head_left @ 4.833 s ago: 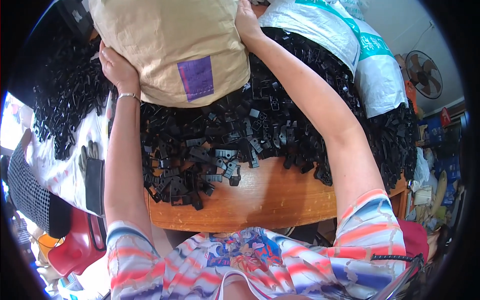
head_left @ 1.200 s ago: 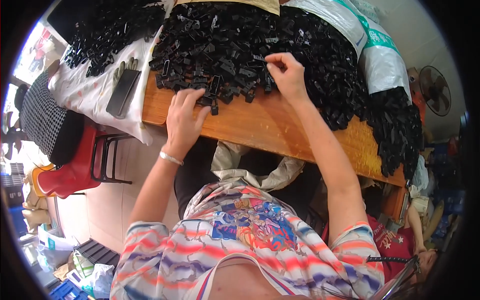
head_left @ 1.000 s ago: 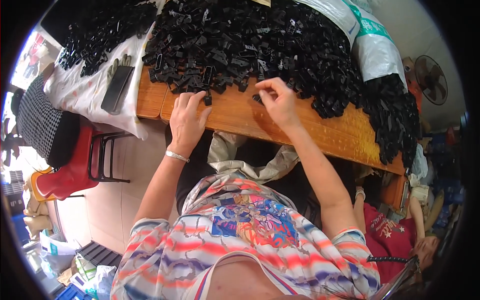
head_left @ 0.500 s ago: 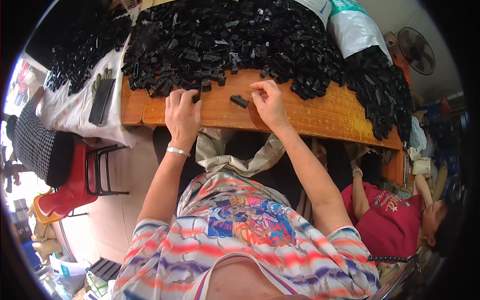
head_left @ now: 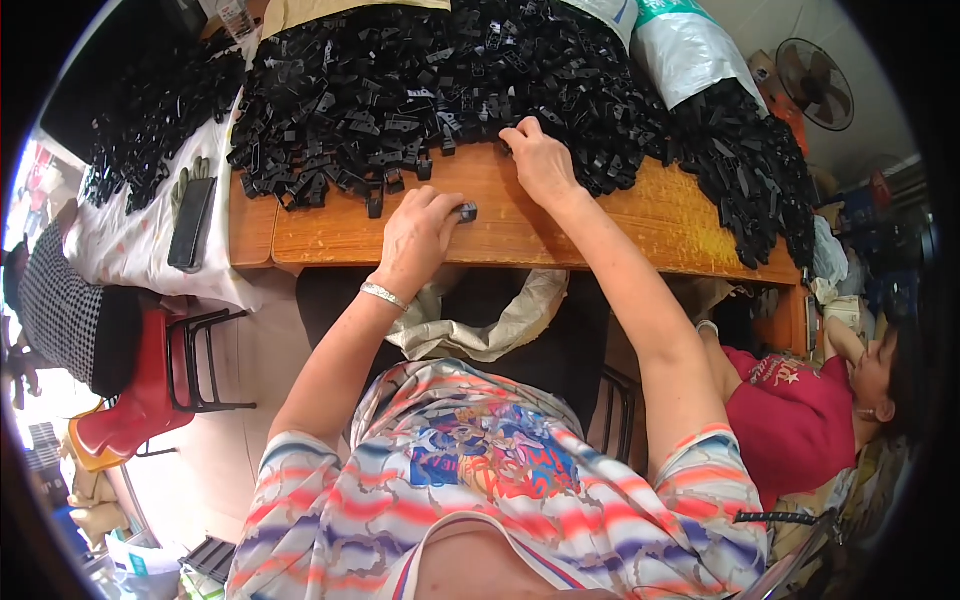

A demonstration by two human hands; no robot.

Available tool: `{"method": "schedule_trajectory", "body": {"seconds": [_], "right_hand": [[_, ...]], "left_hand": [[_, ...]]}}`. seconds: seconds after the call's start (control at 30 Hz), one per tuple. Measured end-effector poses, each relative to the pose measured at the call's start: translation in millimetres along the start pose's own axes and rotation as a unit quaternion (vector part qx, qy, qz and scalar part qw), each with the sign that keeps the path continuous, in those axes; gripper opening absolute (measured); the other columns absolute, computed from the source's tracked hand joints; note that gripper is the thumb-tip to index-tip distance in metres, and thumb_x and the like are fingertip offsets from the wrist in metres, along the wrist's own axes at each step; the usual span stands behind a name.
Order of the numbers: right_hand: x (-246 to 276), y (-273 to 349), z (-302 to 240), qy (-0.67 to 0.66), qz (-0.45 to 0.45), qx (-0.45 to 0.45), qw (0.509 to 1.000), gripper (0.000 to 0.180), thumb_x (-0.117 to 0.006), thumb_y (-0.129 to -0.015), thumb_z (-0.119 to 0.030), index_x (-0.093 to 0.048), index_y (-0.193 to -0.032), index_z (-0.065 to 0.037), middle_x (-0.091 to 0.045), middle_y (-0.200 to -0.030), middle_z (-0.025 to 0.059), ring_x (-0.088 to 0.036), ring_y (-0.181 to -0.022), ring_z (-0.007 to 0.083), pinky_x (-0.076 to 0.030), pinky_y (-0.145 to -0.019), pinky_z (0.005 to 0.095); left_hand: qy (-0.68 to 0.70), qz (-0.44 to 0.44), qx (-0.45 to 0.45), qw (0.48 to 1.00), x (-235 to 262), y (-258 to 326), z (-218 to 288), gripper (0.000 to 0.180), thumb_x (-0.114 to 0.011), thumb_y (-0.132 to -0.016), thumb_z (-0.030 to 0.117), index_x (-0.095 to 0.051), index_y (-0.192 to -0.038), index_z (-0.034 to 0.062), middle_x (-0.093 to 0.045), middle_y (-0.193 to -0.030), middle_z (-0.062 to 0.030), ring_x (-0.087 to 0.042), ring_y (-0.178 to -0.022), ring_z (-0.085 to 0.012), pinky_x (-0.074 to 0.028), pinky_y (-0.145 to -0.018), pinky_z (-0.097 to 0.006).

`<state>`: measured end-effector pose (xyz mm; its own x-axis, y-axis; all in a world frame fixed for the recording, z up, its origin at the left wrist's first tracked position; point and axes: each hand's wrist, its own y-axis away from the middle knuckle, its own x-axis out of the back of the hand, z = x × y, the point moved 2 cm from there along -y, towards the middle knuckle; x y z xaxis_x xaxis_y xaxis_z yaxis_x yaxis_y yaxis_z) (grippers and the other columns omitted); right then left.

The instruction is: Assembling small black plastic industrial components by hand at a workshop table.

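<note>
A broad heap of small black plastic parts (head_left: 400, 90) covers the far side of the wooden table (head_left: 330, 237). Near the table's front edge, my left hand (head_left: 415, 240) is closed, its thumb and fingers gripping one black plastic part (head_left: 467, 212). My right hand (head_left: 541, 165) reaches to the heap's near edge, fingers bent together in a pinch. A dark bit shows at its fingertips, seemingly another black part, mostly hidden by the fingers. Below the table edge, over my lap, lies the opening of a beige woven sack (head_left: 480, 335).
More black parts spill from a white-and-green bag (head_left: 690, 60) at the right. On the left, a dark phone-like slab (head_left: 192, 222) and a glove (head_left: 185, 185) lie on a white cloth. A person in a red shirt (head_left: 795, 430) sits close on my right; a red chair (head_left: 140, 400) stands left.
My left hand has moved right and nearer, now with a black part showing in its fingers. The loose part between my hands is gone from its spot; my right hand has moved to the heap.
</note>
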<state>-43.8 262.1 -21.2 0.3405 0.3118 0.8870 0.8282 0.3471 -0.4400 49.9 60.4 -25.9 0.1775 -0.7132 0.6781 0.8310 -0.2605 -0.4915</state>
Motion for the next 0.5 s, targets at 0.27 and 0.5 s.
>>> {"method": "schedule_trajectory", "body": {"seconds": [0.27, 0.5], "right_hand": [[12, 10, -31, -0.054, -0.026, 0.027, 0.998, 0.008, -0.065, -0.087, -0.016, -0.066, -0.088, -0.008, -0.062, -0.088, 0.0093, -0.065, -0.075, 0.0331, -0.054, -0.065, 0.0423], [8, 33, -30, -0.122, -0.017, -0.006, 0.992, 0.011, -0.061, -0.09, -0.017, -0.064, -0.086, -0.006, -0.062, -0.087, 0.0116, -0.065, -0.076, 0.035, -0.053, -0.067, 0.044]], "left_hand": [[0.014, 0.012, 0.161, 0.987, 5, 13, -5, 0.019, -0.067, -0.086, 0.017, -0.068, -0.097, 0.002, -0.062, -0.09, -0.0143, -0.062, -0.081, -0.0346, -0.05, -0.072, -0.041], [0.085, -0.003, 0.146, 0.986, 3, 21, 16, 0.031, -0.063, -0.088, 0.011, -0.06, -0.117, 0.0025, -0.063, -0.089, -0.0162, -0.063, -0.081, -0.036, -0.051, -0.073, -0.042]]}}
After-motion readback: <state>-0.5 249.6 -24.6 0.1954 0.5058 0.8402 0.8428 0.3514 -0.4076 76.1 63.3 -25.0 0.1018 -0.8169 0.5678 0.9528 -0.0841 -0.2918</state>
